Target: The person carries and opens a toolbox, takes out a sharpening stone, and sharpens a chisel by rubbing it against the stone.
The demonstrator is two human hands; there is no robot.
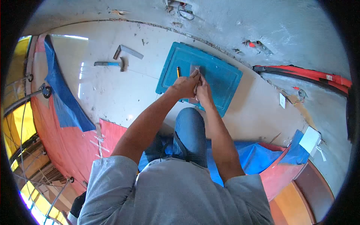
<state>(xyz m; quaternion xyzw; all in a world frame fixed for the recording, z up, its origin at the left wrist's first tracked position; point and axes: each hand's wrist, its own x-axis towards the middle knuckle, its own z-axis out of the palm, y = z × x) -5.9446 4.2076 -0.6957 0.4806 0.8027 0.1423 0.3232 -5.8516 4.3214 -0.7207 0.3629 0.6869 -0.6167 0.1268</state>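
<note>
Your left hand (pixel 183 87) and right hand (pixel 204 93) meet, curled, over a flat strip (pixel 192 69) on the teal case (pixel 222 77) — I cannot tell what either grips — so work there looks begun, probably with some left.

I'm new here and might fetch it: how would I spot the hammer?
Find the big teal panel near the picture's middle. Left of it, on the pale floor, lies an L-shaped tool. Just below and left of that is the hammer, set apart by its straight, partly blue handle.
</note>
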